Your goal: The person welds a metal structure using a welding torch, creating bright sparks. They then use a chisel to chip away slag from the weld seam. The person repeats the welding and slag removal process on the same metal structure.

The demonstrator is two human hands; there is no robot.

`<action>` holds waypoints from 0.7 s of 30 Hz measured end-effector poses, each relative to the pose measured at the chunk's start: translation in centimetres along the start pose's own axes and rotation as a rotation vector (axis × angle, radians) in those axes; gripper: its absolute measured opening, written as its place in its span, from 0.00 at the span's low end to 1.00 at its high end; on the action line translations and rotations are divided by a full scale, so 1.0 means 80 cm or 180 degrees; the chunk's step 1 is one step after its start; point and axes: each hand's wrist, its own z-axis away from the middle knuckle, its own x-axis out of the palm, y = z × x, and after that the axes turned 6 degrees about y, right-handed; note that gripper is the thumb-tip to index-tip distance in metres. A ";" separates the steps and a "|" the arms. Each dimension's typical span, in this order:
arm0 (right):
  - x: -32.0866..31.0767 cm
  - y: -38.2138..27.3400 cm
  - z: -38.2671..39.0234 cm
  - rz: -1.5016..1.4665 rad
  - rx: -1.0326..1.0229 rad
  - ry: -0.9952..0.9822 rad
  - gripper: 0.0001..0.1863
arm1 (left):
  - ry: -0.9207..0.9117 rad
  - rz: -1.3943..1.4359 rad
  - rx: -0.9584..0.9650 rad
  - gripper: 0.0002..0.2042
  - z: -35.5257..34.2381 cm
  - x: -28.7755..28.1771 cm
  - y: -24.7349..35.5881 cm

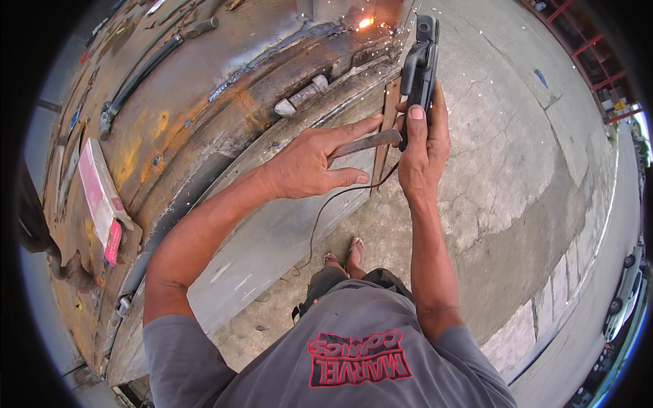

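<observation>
My right hand [424, 153] is wrapped round a black electrode holder [420, 64], its thumb lying on the near end and a lever along its left side. From the near end a thin dark cable [331, 200] curves down toward the ground. My left hand [314, 163] is close beside it, index finger and thumb stretched out. Between them sticks out a flat grey metal bar [367, 144], which the left hand seems to hold; its other end is hidden. Beyond both hands, a glowing orange spot [366, 23] throws sparks on the rusty metal panel [146, 115].
On the panel lie a dark-handled hammer-like tool [139, 83], a short metal cylinder [301, 96] and a pink and white carton [102, 187]. My feet [355, 251] stand on concrete [503, 177] beside its grey side. Red shelving [588, 44] and a parked car [622, 302] are farther right.
</observation>
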 end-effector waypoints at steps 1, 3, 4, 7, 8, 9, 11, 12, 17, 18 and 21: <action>-0.013 0.009 0.000 0.0067 -0.0076 -0.0026 0.38 | -0.0069 -0.0174 0.0009 0.42 -0.005 -0.009 0.001; -0.047 0.024 0.019 0.0102 0.0001 -0.0088 0.40 | -0.0295 -0.0295 -0.0105 0.37 -0.006 -0.012 0.003; -0.064 0.032 0.032 0.0025 0.0103 -0.0127 0.41 | -0.0428 -0.0294 -0.0193 0.34 -0.007 -0.013 0.002; -0.135 0.062 0.071 0.0055 0.0911 -0.0616 0.38 | -0.0729 -0.0327 -0.0357 0.26 -0.010 -0.013 0.001; -0.148 0.067 0.089 -0.0133 0.1209 -0.0524 0.35 | -0.0753 -0.0373 -0.0353 0.24 -0.010 -0.013 -0.003; -0.160 0.069 0.106 -0.0320 0.1495 -0.0430 0.33 | -0.0775 -0.0423 -0.0338 0.23 -0.010 -0.013 -0.006; -0.186 0.073 0.135 -0.0935 0.1952 -0.0354 0.30 | -0.0722 -0.0336 -0.0222 0.21 -0.007 -0.012 -0.020; -0.197 0.075 0.149 -0.1240 0.2183 -0.0328 0.29 | -0.0692 -0.0292 -0.0165 0.20 -0.004 -0.011 -0.025; -0.225 0.077 0.200 -0.0146 0.2104 -0.0225 0.33 | -0.0621 -0.0101 0.0267 0.17 0.007 0.003 -0.003; -0.227 0.079 0.201 0.0274 0.1960 -0.0254 0.34 | -0.0619 -0.0109 0.0334 0.16 0.010 0.010 0.005; -0.232 0.083 0.198 0.0742 0.1723 -0.0122 0.34 | -0.0427 0.0017 0.0415 0.14 0.034 0.050 0.024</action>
